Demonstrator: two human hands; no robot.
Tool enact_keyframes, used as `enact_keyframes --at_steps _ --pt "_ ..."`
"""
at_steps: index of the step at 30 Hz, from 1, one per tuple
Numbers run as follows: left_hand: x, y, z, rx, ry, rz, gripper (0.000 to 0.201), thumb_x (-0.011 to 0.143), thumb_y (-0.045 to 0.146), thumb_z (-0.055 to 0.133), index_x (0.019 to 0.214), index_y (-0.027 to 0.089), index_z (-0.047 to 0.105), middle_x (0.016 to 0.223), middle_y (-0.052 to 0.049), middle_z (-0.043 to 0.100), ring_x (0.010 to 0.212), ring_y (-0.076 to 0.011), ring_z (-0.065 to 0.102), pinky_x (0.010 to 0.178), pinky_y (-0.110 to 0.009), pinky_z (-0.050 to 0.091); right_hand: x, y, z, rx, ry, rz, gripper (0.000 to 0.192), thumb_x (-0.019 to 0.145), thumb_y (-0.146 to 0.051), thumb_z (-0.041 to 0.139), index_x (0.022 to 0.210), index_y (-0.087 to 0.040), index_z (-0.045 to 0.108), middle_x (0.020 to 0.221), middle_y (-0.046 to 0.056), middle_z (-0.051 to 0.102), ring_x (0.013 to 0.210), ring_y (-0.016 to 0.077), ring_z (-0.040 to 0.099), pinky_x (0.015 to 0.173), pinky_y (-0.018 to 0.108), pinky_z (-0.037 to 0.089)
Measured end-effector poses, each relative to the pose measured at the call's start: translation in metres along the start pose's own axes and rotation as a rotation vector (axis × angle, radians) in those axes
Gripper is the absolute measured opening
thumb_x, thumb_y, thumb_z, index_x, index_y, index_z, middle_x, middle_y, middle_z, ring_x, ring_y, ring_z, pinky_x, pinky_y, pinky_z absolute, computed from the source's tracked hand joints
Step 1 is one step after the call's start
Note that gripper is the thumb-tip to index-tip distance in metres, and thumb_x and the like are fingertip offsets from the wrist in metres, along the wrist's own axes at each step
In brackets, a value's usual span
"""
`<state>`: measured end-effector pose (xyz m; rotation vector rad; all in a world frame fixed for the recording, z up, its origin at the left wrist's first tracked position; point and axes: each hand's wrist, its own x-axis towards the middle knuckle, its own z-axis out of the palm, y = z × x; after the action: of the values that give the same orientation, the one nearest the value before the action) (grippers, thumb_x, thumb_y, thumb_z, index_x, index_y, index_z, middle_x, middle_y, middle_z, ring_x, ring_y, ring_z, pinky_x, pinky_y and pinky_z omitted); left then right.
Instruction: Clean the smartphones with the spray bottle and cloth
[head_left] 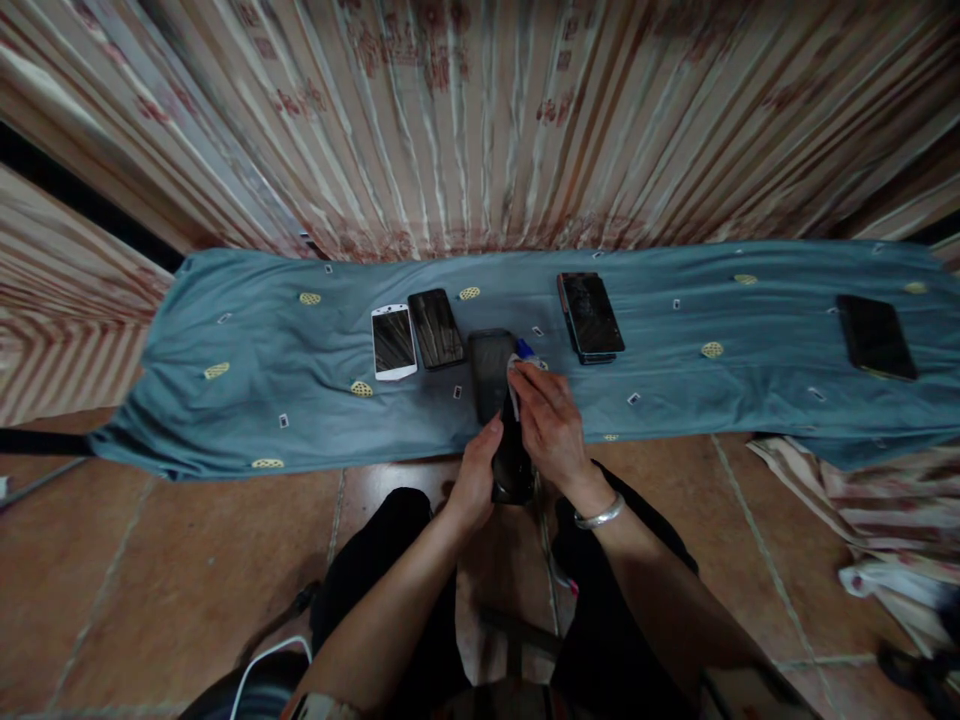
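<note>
I see L hand [474, 480] gripping dark phone [504, 420] steady off blue cloth [247, 350] so R hand [549, 425], pinching white wipe [516, 372], can press its screen.

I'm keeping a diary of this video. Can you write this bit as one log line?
left hand: holds dark phone | right hand: presses white cloth on it | blue cloth: five phones lying

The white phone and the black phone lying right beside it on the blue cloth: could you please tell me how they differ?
The white phone has a white frame around its dark screen; the black phone is dark all over. The white phone lies nearly straight, the black phone tilted and slightly farther back. Both lie flat, screen up, screens off, on the blue cloth, left of both hands, untouched.
</note>
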<state>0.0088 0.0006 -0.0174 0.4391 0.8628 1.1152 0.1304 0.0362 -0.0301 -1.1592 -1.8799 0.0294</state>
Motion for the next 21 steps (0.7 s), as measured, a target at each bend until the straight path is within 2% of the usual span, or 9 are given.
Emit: enact_keyframes --at_steps 5,11,16,21 --pt "0.002 0.002 -0.002 -0.015 0.01 -0.028 0.047 0.077 0.058 0.073 0.1 0.016 0.077 0.111 -0.008 0.076 0.13 -0.0297 0.055 0.113 -0.041 0.039 -0.001 -0.01 0.001 0.029 -0.045 0.001 0.039 0.098 -0.011 0.043 0.13 -0.019 0.064 0.129 0.014 0.067 0.118 0.025 0.06 0.101 0.047 0.053" --pt "0.004 0.005 -0.003 -0.03 0.041 -0.026 0.04 0.089 0.051 0.061 0.097 0.015 0.076 0.112 -0.008 0.075 0.133 -0.0246 0.053 0.115 -0.035 0.038 -0.003 -0.022 -0.001 0.064 -0.063 -0.011 0.034 0.098 -0.012 0.045 0.122 -0.02 0.068 0.125 0.013 0.067 0.116 0.0253 0.059 0.101 0.047 0.054" --pt "0.006 0.006 -0.005 -0.061 0.118 -0.018 0.033 0.091 0.042 0.062 0.099 0.014 0.075 0.112 -0.007 0.074 0.131 -0.0223 0.055 0.114 -0.032 0.039 -0.005 -0.029 -0.003 0.088 -0.089 -0.031 0.034 0.097 -0.012 0.044 0.12 -0.02 0.069 0.121 0.012 0.067 0.113 0.025 0.059 0.098 0.044 0.056" --pt "0.009 0.007 -0.011 -0.104 0.154 -0.054 0.034 0.092 0.041 0.061 0.101 0.012 0.074 0.111 -0.009 0.074 0.13 -0.0211 0.055 0.115 -0.031 0.038 -0.006 -0.036 -0.006 0.104 -0.092 -0.079 0.033 0.096 -0.008 0.045 0.117 -0.018 0.068 0.119 0.013 0.067 0.114 0.0238 0.058 0.099 0.041 0.056"
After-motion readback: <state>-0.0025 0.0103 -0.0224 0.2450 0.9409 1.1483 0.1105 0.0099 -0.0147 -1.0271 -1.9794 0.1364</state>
